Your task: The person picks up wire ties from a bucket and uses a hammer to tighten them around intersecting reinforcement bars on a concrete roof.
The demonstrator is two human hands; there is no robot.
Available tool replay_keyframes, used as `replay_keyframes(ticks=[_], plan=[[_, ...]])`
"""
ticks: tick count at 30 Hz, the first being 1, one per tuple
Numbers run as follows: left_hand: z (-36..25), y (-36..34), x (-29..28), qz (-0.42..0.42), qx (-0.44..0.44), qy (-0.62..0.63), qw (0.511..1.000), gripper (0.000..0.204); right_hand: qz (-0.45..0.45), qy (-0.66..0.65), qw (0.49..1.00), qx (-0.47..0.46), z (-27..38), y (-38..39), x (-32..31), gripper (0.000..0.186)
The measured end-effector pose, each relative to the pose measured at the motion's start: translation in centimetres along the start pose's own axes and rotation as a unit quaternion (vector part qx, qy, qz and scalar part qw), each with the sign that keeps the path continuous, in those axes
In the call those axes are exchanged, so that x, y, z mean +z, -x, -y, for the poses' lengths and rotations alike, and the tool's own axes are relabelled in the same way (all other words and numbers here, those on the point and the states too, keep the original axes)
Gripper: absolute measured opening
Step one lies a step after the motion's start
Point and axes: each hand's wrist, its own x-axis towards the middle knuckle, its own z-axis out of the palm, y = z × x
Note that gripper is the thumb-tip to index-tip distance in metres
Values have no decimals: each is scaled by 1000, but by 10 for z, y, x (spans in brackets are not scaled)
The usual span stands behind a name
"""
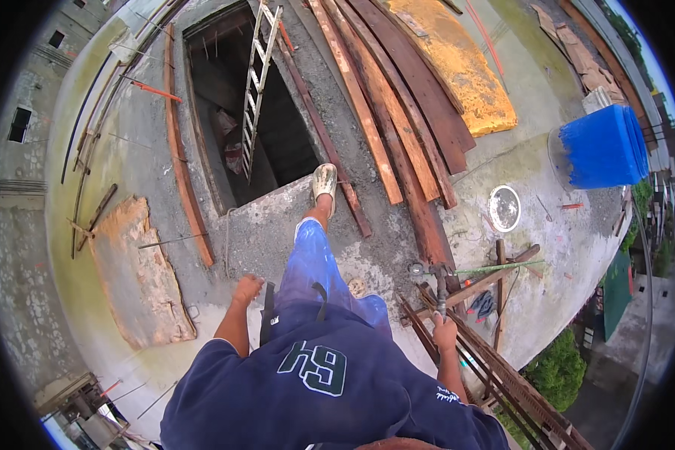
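My right hand (444,331) is wrapped round the handle of a hammer (441,291), held out at my right side. The hammer's head is over the near ends of the long brown planks (421,217). Beside that hand lie crossed wooden sticks (495,276) and a dark crumpled item (482,304). My left hand (249,289) hangs by my left hip with its fingers curled, and nothing shows in it. One sandalled foot (325,182) is forward, at the corner of a rectangular floor opening (285,146).
A metal ladder (253,94) stands in the dark opening. Lumber strips (181,165) flank it. A worn board (141,274) lies left; a yellow panel (457,60), a blue drum (604,146) and a round white lid (504,208) are right. The slab's edge drops off at right.
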Motion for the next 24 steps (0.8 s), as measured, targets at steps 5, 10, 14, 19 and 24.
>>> replay_keyframes(ticks=[5,10,14,19,24], plan=[[8,45,16,68,27,-63,995,32,13,-51,999,-1,14,0,-27,42],[82,5,-19,151,140,-192,959,30,51,-144,986,68,50,25,-44,34],[33,-32,-44,76,-133,-11,988,33,48,-143,978,144,66,43,-46,30],[-55,-58,-78,-42,28,159,986,39,74,81,986,126,71,47,-47,39],[-101,-64,-99,-37,52,147,987,38,170,262,942,119,86,54,-62,53]])
